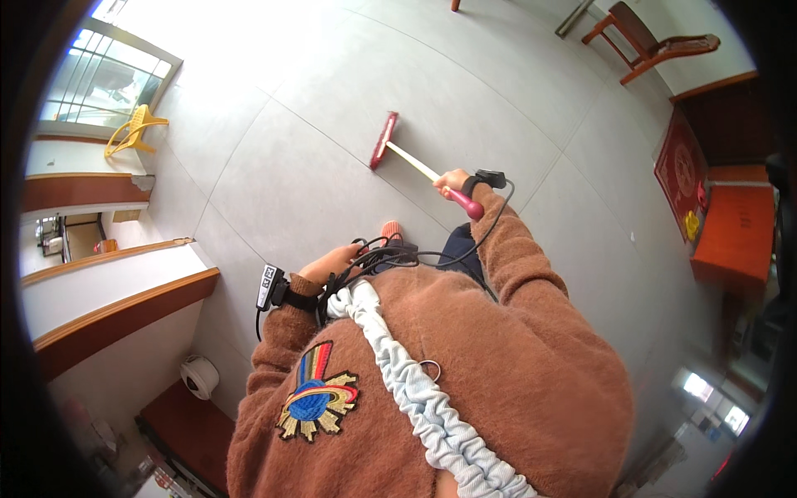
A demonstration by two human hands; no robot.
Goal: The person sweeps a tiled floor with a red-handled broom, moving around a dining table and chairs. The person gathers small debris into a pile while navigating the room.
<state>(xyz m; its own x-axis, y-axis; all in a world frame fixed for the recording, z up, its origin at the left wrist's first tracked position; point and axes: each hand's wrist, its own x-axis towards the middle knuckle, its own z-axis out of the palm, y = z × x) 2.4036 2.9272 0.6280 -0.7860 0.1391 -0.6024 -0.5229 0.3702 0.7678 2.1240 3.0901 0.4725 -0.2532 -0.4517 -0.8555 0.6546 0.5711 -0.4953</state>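
Observation:
My right hand [452,182] is closed around the pale handle of a floor broom [412,160], just ahead of its dark pink end grip. The broom's red bristled head [384,140] rests on the grey tiled floor [324,168] ahead of me. At my waist, my left hand [333,263] is beside a bundle of black cables [380,255]; its fingers are partly hidden, so whether it grips them is unclear. Each wrist wears a strapped black device. Below the cables shows a foot in a striped pink slipper [391,229].
A yellow plastic chair [138,131] stands by the glazed door at left. A wooden chair [641,43] is at upper right. A red mat [680,168] and an orange-brown wooden box [735,230] lie at right. A white lidded pot [199,376] sits at lower left.

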